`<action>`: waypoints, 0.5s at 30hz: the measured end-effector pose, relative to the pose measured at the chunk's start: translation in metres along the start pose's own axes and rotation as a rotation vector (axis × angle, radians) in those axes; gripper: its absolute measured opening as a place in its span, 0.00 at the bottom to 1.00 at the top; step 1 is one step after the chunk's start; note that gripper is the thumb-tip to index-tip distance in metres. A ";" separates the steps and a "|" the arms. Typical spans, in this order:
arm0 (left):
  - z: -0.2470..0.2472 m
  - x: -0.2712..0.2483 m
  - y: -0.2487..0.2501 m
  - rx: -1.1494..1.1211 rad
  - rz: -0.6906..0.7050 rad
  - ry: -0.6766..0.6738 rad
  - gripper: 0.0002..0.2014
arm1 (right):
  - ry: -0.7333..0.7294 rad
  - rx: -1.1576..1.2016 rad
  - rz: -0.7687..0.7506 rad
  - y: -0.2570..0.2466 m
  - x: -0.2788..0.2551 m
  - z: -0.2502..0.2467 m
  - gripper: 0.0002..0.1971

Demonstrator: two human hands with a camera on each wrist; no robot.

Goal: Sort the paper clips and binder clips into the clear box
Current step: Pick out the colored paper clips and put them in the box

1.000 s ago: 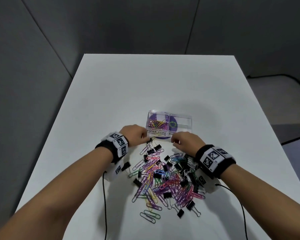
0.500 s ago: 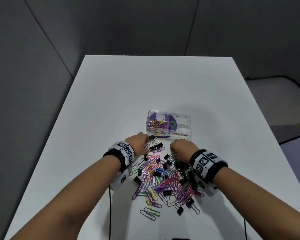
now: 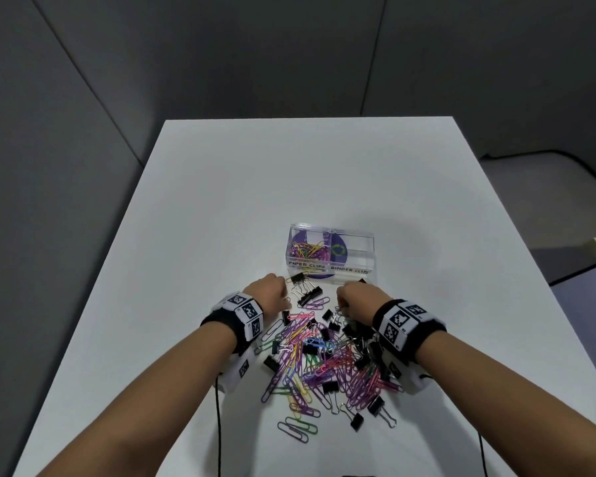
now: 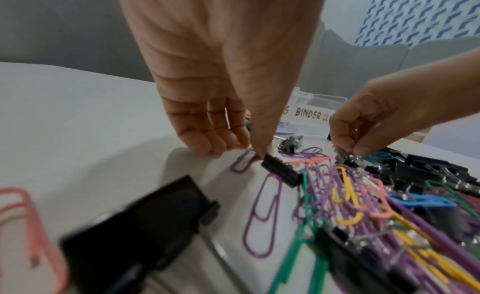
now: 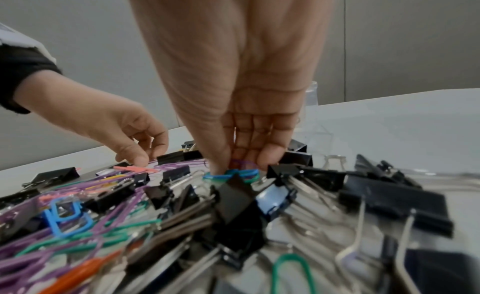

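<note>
The clear box (image 3: 369,256) stands beyond the pile; its left half, labelled PAPER CLIPS, holds coloured paper clips (image 3: 308,251), and no clips show in the BINDER CLIPS half. A pile of coloured paper clips and black binder clips (image 3: 324,356) lies between my wrists. My left hand (image 4: 250,151) is curled at the pile's far left edge, thumb and fingertips closing on a purple paper clip (image 4: 242,161) beside a black binder clip (image 4: 281,172). My right hand (image 5: 242,164) pinches down into the pile's far right edge, seemingly on a binder clip's wire handle (image 4: 353,156); blue paper clips (image 5: 231,174) lie under the thumb.
A few black binder clips (image 3: 307,294) lie loose between the box and my hands. Stray paper clips (image 3: 295,426) sit at the pile's near edge. The white table (image 3: 221,201) stretches far beyond the box. Black cables (image 3: 218,425) run back from both wrists.
Both hands have drawn back from the box's front to the pile's far edge. The left hand has come away from the binder clip next to the box, which now lies free.
</note>
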State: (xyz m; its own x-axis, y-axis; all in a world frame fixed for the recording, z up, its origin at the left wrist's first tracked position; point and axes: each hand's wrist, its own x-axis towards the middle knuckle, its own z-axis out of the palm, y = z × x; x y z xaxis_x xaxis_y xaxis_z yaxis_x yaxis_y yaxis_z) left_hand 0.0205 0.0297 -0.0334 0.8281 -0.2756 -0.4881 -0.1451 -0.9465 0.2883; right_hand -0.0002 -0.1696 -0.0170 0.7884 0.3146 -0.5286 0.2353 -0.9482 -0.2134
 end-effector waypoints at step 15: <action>-0.010 -0.009 0.025 -0.057 0.159 0.024 0.12 | 0.127 0.230 0.113 0.007 0.003 -0.009 0.08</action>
State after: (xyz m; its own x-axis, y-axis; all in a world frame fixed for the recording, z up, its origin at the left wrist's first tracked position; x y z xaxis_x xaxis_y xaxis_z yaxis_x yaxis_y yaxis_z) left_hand 0.0147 0.0100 -0.0135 0.8098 -0.4168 -0.4130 -0.2450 -0.8797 0.4075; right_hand 0.0088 -0.1752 -0.0127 0.8705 0.1860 -0.4557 0.0184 -0.9375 -0.3474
